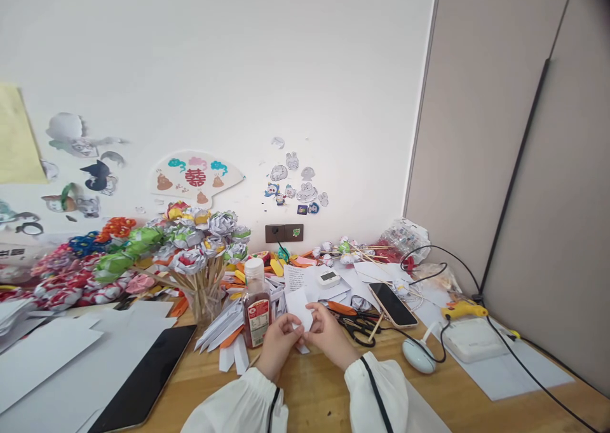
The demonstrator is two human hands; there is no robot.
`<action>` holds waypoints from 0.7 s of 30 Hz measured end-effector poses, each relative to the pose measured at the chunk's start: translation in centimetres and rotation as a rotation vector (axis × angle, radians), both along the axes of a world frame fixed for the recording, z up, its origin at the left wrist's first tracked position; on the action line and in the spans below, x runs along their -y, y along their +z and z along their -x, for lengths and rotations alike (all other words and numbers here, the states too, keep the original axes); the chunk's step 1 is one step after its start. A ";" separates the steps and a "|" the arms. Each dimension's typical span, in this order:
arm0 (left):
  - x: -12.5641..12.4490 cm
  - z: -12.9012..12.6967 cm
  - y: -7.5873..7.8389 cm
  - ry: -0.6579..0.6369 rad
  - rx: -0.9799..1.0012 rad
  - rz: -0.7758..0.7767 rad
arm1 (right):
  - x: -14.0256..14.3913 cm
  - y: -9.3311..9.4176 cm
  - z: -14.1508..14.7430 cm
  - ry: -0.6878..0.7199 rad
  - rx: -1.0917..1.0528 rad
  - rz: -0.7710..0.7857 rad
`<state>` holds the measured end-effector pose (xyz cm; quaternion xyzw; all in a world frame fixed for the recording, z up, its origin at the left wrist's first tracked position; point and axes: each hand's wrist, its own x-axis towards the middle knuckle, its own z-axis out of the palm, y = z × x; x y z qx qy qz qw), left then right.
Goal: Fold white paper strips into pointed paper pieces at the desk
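Note:
A small piece of white paper (299,306) is pinched upright between my two hands over the wooden table. My left hand (281,343) grips its lower left edge with thumb and fingers. On the right side, my right hand (330,334) holds it the same way, the fingertips of both hands nearly meeting. Just left of my hands stands a bottle (257,312) with a white cap, a red label and brownish contents. Black scissors (357,326) lie to the right, partly under other things. A white digital timer (328,278) sits behind the paper.
Paper flowers on sticks fill a clear container (204,302) at the back left, beside folded paper strips (223,322). A black tablet (147,376) and white sheets (47,350) lie left. Rightward are a phone (393,304), a yellow glue gun (462,310), a white mouse-like device (419,355) and cables.

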<state>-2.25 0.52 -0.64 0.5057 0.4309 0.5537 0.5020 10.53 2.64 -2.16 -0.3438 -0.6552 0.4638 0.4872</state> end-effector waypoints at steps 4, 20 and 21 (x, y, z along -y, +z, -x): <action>0.0 0.0 0.0 -0.020 0.037 0.032 | -0.1 -0.1 0.0 0.011 -0.012 -0.011; -0.2 0.0 0.2 0.065 -0.013 -0.023 | -0.9 0.0 -0.4 0.029 -0.126 0.034; -0.3 0.1 0.2 0.088 -0.009 -0.040 | -1.0 0.2 -0.5 0.031 -0.140 0.037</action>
